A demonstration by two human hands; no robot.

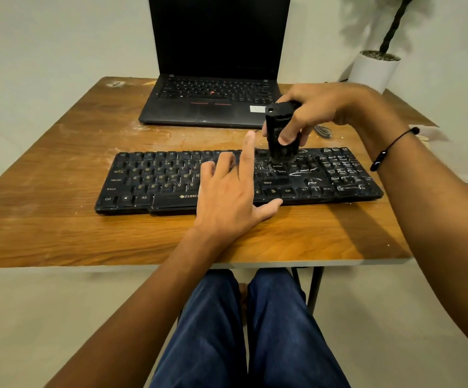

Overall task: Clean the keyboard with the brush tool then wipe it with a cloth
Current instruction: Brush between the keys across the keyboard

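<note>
The right hand [308, 113] is gripping the black brush tool [281, 130] upright, its lower end touching the keys right of centre on the black keyboard [148, 180] (lying on the wooden desk [59, 163], before a laptop [216, 79]), while the left hand [230, 191] is resting spread on the keys.

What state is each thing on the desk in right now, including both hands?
Keyboard: flat, white dust on its right side.
Brush tool: upright, bristles on the keys.
Right hand: grips the brush tool.
Left hand: open, resting on the keyboard.
Laptop: lid open, screen dark.
</note>
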